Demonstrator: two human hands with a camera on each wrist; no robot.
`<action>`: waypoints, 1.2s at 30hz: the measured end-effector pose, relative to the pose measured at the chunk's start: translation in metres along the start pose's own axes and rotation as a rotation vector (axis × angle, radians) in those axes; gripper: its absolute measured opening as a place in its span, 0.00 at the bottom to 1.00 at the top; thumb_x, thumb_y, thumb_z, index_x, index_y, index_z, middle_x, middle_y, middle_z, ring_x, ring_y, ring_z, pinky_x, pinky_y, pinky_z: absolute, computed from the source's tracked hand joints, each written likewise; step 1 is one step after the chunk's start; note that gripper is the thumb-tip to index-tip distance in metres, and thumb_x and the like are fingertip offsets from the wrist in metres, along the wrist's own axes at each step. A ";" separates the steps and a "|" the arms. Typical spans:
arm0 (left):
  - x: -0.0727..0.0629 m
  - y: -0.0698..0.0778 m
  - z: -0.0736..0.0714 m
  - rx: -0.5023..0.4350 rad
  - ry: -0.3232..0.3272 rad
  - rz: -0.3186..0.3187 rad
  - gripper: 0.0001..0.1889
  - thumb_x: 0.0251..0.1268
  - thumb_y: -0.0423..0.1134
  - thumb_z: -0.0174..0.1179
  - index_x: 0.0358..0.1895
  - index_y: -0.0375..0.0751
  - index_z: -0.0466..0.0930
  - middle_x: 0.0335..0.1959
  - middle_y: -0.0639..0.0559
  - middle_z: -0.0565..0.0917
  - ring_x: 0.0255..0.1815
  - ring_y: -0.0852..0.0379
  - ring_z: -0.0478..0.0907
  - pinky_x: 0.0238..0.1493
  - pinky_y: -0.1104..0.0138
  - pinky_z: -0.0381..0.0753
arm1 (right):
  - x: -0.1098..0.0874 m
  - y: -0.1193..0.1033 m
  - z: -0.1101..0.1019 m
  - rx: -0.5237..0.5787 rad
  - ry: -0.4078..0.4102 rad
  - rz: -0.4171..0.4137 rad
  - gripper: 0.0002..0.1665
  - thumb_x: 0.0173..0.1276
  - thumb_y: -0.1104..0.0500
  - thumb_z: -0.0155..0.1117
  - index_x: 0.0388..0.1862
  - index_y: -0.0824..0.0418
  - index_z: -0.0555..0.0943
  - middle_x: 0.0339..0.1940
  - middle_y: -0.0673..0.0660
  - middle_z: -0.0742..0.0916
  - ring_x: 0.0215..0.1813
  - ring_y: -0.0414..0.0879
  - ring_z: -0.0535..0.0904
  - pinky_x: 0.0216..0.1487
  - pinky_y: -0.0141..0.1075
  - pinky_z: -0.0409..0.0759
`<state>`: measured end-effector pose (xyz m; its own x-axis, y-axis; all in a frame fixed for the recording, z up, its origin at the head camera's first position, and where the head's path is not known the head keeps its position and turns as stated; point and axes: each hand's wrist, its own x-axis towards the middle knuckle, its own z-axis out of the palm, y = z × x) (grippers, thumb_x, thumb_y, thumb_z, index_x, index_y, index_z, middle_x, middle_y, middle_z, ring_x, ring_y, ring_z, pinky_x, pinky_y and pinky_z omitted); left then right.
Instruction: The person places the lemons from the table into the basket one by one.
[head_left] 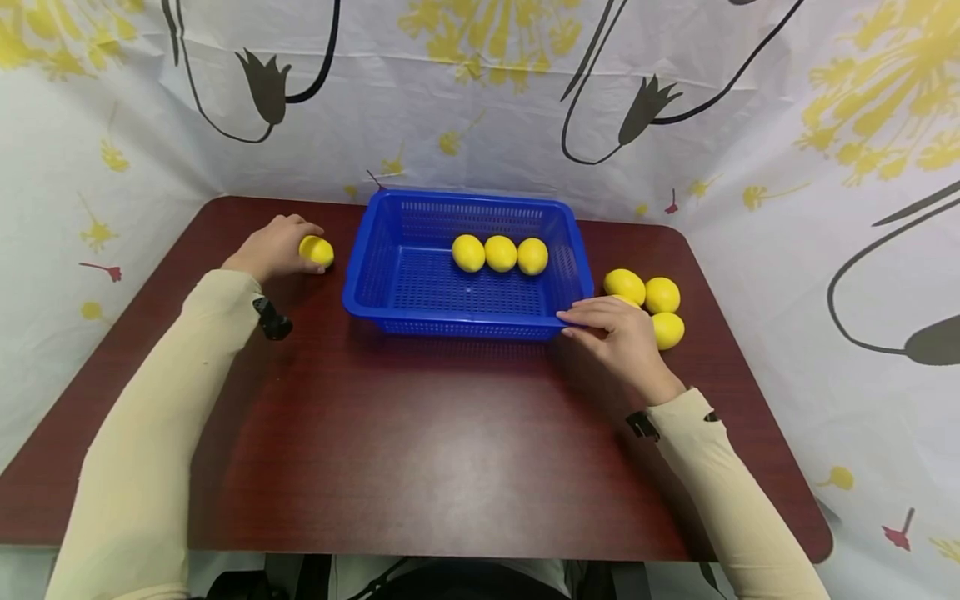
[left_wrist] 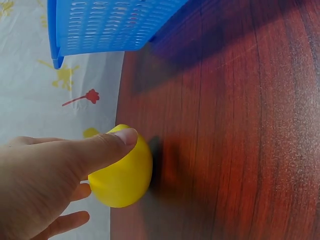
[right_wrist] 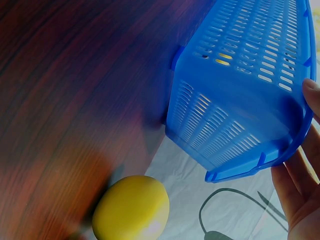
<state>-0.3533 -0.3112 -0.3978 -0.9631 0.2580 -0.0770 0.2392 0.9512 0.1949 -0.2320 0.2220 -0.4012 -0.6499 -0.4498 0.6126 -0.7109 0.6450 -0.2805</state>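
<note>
My left hand (head_left: 277, 248) is at the far left of the table and pinches a yellow lemon (head_left: 317, 252) between thumb and fingers. In the left wrist view the thumb lies across this lemon (left_wrist: 125, 175), close over the table. A blue plastic basket (head_left: 465, 323) with slotted walls stands at the back middle. Three lemons (head_left: 501, 253) sit in a row inside it, right of its centre. My right hand (head_left: 618, 337) grips the basket's rim at the near right corner, thumb on one side and fingers on the other, as the right wrist view of the basket (right_wrist: 240, 120) shows.
Several more lemons (head_left: 663, 295) lie in a cluster on the table right of the basket, one partly hidden behind my right hand. The dark red wooden table (head_left: 450, 450) has rounded corners. White patterned cloth (head_left: 480, 108) hangs along its back and sides.
</note>
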 end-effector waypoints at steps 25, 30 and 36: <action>-0.002 0.009 0.006 0.049 -0.006 0.057 0.28 0.56 0.39 0.72 0.60 0.33 0.77 0.58 0.32 0.79 0.58 0.36 0.71 0.64 0.43 0.70 | -0.001 0.001 0.001 -0.007 0.009 -0.009 0.18 0.50 0.62 0.80 0.42 0.54 0.91 0.41 0.57 0.92 0.49 0.51 0.87 0.54 0.45 0.81; -0.002 0.012 0.004 0.059 -0.012 0.058 0.28 0.55 0.39 0.72 0.59 0.32 0.78 0.56 0.31 0.79 0.57 0.36 0.71 0.63 0.43 0.70 | -0.002 0.002 0.001 0.001 0.013 -0.007 0.18 0.50 0.63 0.80 0.42 0.54 0.91 0.41 0.57 0.92 0.49 0.51 0.87 0.54 0.45 0.81; -0.002 0.012 0.006 0.065 -0.002 0.067 0.28 0.54 0.39 0.73 0.59 0.32 0.78 0.56 0.31 0.79 0.56 0.35 0.72 0.64 0.43 0.71 | -0.002 0.002 0.001 0.004 0.010 -0.003 0.18 0.50 0.62 0.80 0.43 0.54 0.91 0.41 0.57 0.92 0.49 0.50 0.87 0.54 0.45 0.81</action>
<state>-0.3477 -0.2997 -0.4009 -0.9444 0.3219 -0.0674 0.3110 0.9407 0.1353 -0.2323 0.2231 -0.4037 -0.6446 -0.4457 0.6212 -0.7141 0.6410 -0.2812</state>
